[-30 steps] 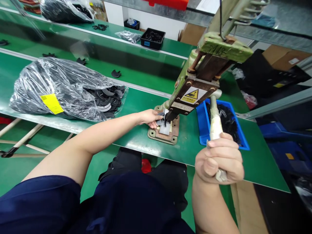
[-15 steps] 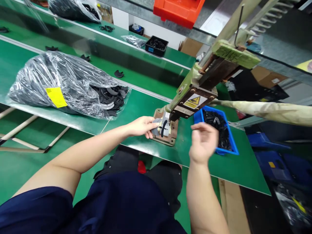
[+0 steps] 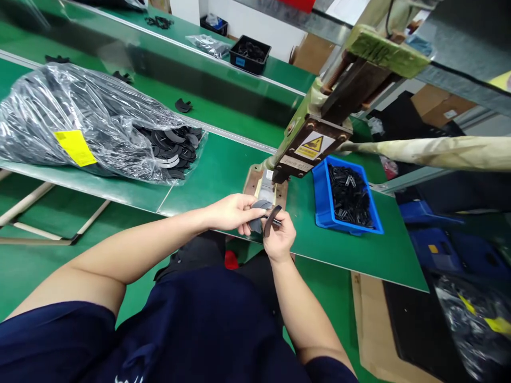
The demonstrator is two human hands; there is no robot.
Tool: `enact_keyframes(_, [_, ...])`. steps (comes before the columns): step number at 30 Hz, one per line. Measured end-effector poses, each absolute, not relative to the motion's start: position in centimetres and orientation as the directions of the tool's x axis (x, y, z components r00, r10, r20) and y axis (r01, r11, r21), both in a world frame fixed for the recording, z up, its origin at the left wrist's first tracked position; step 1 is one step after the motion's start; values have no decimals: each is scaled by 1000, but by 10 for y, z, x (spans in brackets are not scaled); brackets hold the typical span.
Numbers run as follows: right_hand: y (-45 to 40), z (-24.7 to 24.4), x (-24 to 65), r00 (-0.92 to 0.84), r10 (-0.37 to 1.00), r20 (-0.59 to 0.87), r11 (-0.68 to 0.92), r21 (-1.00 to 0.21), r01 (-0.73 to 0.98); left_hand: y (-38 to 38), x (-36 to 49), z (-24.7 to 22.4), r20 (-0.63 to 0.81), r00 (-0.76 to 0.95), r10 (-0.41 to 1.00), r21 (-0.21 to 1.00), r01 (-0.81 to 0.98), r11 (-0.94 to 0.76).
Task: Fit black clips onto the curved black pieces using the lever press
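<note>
Just in front of the press base, my left hand (image 3: 235, 213) pinches a grey, curved flat plastic piece (image 3: 260, 206) between thumb and fingers. Close against it, my right hand (image 3: 280, 238) is closed on a black curved strip (image 3: 272, 220). The two pieces meet between my hands; whether they are joined is hidden by my fingers. Behind my hands stands a hand press (image 3: 297, 143) with a yellow warning label. A pale fixture (image 3: 266, 190) shows on its metal base.
A blue bin (image 3: 319, 205) of small black parts stands right of the press. At left lies a clear plastic bag (image 3: 91, 114) of dark curved pieces. A long lever (image 3: 431, 153) sticks out rightward. Behind the bench, a black bin (image 3: 249, 66) sits on another green surface.
My right hand has moved left from beside the blue bin to the black strip. The grey piece and strip have come off the press base, towards me. The view has shifted slightly.
</note>
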State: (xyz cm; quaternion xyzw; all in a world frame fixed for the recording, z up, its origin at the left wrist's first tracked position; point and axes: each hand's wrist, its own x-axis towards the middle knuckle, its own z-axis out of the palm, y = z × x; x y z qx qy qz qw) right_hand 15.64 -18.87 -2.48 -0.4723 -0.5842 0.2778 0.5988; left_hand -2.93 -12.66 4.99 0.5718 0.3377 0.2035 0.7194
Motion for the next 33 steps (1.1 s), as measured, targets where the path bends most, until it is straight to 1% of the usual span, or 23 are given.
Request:
enact_keyframes(5, [-191,-21,160,110,885,453,407,-865,293,-123,-28,53,-308,717,625,932,95,350])
enact_keyframes(10, [-191,-6,176,-27,869,494,460,-786,414,-117,-34,48,-325,687,649,940,163,298])
enact_keyframes(12, [-191,-1,181,-70,847,527,498,-739,454,-117,-37,45,-319,666,674,948,209,241])
enact_keyframes(13, [-192,1,183,-85,836,542,513,-718,470,-118,-39,44,-278,629,726,959,223,174])
enact_keyframes(14, [-192,3,184,-94,826,556,526,-700,484,-119,-40,44,-197,571,797,969,238,69])
enact_keyframes(15, [-193,3,184,-100,817,568,536,-684,495,-121,-41,46,-78,506,859,963,262,-67])
enact_keyframes(16, [-193,4,184,-105,809,578,544,-670,505,-123,-42,48,58,454,889,932,295,-212])
enact_keyframes(17, [-193,4,184,-111,803,586,552,-658,512,-125,-42,50,180,438,881,880,328,-343])
enact_keyframes(18, [-193,4,183,-118,797,592,558,-649,517,-128,-41,53,264,461,847,823,350,-447])
enact_keyframes(19, [-192,4,182,-125,793,596,564,-641,520,-131,-40,55,302,507,808,780,356,-515])
enact_keyframes(20, [-192,4,182,-131,791,598,568,-636,523,-133,-38,56,305,550,777,759,352,-547])
enact_keyframes(22, [-192,3,181,-139,789,599,572,-632,523,-135,-34,56,259,583,770,776,349,-525])
enact_keyframes(24, [-193,2,181,-138,791,596,571,-638,516,-134,-30,54,185,578,795,829,342,-443])
enact_keyframes(26, [-196,-1,181,-116,797,593,561,-656,505,-132,-28,51,128,587,800,884,298,-360])
enact_keyframes(28, [-199,-5,182,-70,807,586,540,-684,491,-130,-28,48,105,573,813,937,218,-274])
enact_keyframes(30, [-200,-9,182,-29,819,573,517,-714,473,-130,-29,46,56,561,826,984,109,-141])
enact_keyframes(31, [-201,-11,182,-19,826,564,507,-727,464,-130,-29,44,12,583,813,997,55,-54])
enact_keyframes(33, [-199,-14,184,-21,843,537,487,-747,452,-127,-29,38,-83,668,739,993,-11,121])
